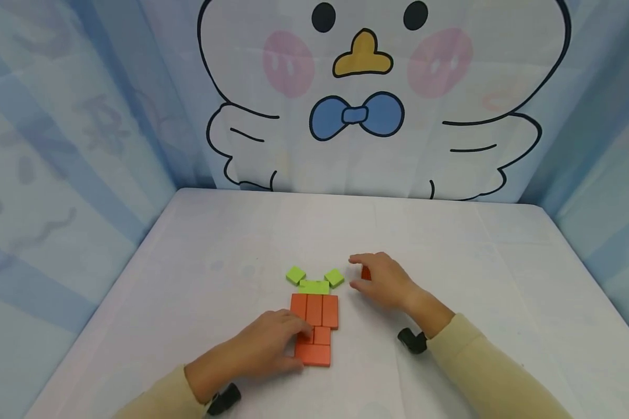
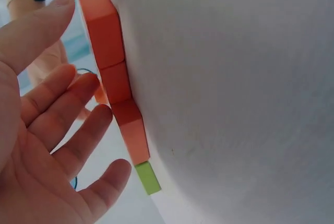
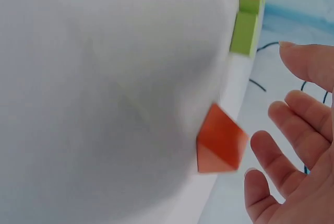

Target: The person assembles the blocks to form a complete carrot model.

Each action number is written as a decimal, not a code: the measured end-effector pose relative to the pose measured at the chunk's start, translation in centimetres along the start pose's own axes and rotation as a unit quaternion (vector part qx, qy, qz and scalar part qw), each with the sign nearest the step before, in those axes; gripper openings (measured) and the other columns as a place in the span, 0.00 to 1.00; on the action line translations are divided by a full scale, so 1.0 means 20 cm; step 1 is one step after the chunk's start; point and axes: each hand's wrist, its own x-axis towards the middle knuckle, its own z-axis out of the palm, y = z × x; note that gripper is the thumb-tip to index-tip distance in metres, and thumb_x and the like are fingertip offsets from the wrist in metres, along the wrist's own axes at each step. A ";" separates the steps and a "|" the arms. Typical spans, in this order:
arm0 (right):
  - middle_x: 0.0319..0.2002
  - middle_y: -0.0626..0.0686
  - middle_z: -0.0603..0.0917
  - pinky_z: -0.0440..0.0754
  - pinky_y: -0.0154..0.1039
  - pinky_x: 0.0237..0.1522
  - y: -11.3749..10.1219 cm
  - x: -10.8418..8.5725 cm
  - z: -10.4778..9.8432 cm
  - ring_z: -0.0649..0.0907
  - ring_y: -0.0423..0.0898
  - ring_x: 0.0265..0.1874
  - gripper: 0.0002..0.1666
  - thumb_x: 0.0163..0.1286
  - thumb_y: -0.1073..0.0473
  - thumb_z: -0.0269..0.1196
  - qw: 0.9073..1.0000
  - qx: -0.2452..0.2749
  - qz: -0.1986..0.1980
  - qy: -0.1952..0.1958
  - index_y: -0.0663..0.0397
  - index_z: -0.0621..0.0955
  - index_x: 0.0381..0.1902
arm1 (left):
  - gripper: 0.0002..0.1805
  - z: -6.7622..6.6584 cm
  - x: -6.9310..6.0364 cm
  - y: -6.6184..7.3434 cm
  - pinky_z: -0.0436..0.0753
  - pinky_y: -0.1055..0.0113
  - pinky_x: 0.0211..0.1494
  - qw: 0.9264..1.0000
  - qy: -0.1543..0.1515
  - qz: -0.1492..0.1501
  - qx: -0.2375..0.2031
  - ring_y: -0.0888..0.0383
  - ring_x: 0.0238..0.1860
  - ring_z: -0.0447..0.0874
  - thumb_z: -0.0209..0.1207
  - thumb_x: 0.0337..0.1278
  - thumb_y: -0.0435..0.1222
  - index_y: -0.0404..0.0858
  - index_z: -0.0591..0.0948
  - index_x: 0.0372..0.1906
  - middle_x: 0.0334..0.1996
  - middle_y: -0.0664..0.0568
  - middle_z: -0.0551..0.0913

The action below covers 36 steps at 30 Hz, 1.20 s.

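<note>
Several orange blocks (image 1: 314,311) lie flat and close together on the table, forming one figure. Along its far end lies a green strip (image 1: 314,287), with a tilted green block (image 1: 296,275) at the left corner and a second green block (image 1: 334,277) at the right. My left hand (image 1: 269,344) rests at the figure's left side with loosely spread fingers, fingertips over or against the orange blocks. To the right, my right hand (image 1: 385,283) hovers beside a separate orange block (image 3: 222,143). In the right wrist view its fingers are spread and appear apart from that block.
The white-covered table (image 1: 230,244) stretches out around the blocks. Behind it hangs a curtain (image 1: 356,163) with a printed cartoon face and bow tie; blue-and-white curtains (image 1: 57,174) close in the sides. A black wrist device (image 1: 413,341) sits by the right sleeve.
</note>
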 end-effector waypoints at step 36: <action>0.47 0.56 0.82 0.78 0.52 0.54 0.13 -0.02 -0.07 0.81 0.53 0.45 0.19 0.67 0.62 0.65 0.996 -0.089 0.007 -0.029 0.60 0.82 0.55 | 0.19 -0.09 0.19 -0.11 0.75 0.54 0.61 0.997 0.033 -0.019 -0.063 0.52 0.56 0.76 0.68 0.59 0.32 0.38 0.82 0.56 0.52 0.52 0.80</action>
